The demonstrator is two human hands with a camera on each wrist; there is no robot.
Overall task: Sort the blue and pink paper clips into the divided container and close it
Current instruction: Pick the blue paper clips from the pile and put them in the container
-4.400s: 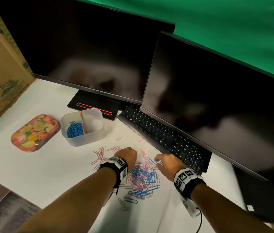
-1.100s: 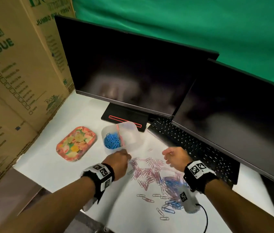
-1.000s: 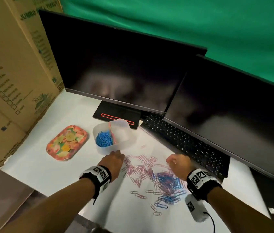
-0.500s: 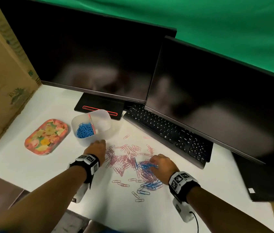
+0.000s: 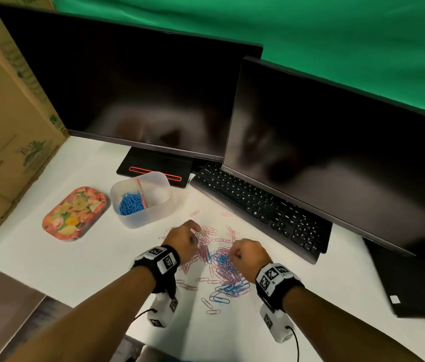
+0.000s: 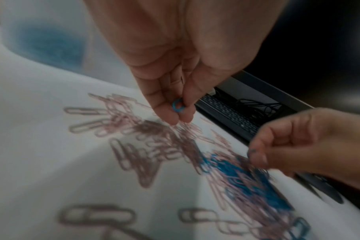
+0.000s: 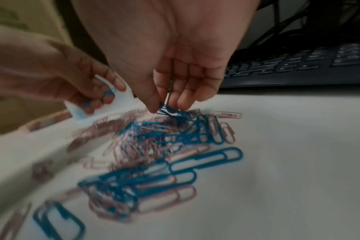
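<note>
A mixed pile of pink and blue paper clips lies on the white table. The clear divided container stands open behind it, with blue clips in its left compartment beside a pink divider. Its floral lid lies to the left. My left hand hovers over the pink clips and pinches one blue clip between thumb and fingers. My right hand is down on the pile, its fingertips pinching a few blue clips and lifting them off the heap.
A black keyboard runs diagonally just behind and to the right of the pile. Two dark monitors stand behind it, and cardboard boxes wall in the left side. The table's front edge is near my forearms.
My left hand has moved right, from beside the container to over the pile. My right hand has stayed on the blue clips.
</note>
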